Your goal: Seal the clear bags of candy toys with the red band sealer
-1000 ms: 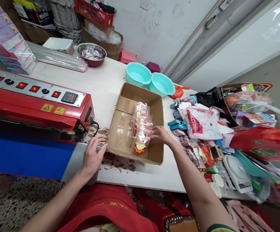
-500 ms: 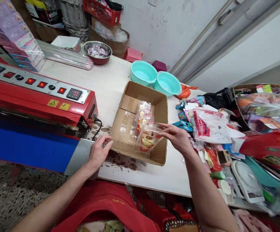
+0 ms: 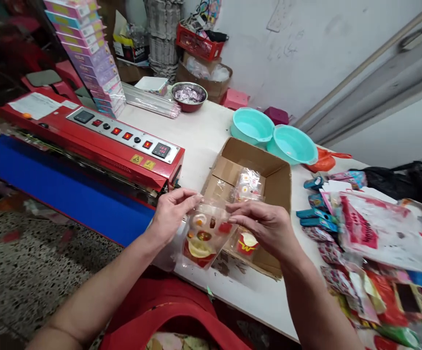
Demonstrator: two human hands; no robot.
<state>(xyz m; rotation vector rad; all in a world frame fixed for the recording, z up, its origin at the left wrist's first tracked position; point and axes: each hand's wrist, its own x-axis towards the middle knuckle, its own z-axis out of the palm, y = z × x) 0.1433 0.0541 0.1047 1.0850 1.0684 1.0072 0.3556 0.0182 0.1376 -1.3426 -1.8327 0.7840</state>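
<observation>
Holding one clear bag (image 3: 201, 243) by its top edge, head view, lower centre of frame. Left hand (image 3: 172, 216) has thumb and fingers pinched on the bag's upper left corner; right hand (image 3: 264, 223) pinches near its upper right corner. Bag hangs between the two, clear of the box's near left corner, tilted a bit. Inside it: small toy-food pieces (fried egg, a small brown bottle, red-and-yellow fries carton). Pieces sit loose behind the film; can't tell if the top is sealed or open, film too glassy there.

Progress, as far as it shows: one bag is out and in both hands. More filled bags (image 3: 246, 184) lie overlapping in the cardboard box (image 3: 277, 189), right of centre, at least one of them just below the right hand. So most of the batch looks not yet handled, my read; no exact count, hands cover part of it.

Left of frame: red machine (image 3: 105, 148), switches lit, red digits on its display (image 3: 161, 150), blue belt (image 3: 68, 189) along its front. Nothing from the box is visible on the belt part in frame. Two turquoise basins (image 3: 251, 130) sit behind the box, upper right of centre; mixed packaging (image 3: 382, 228) piles up at right.
</observation>
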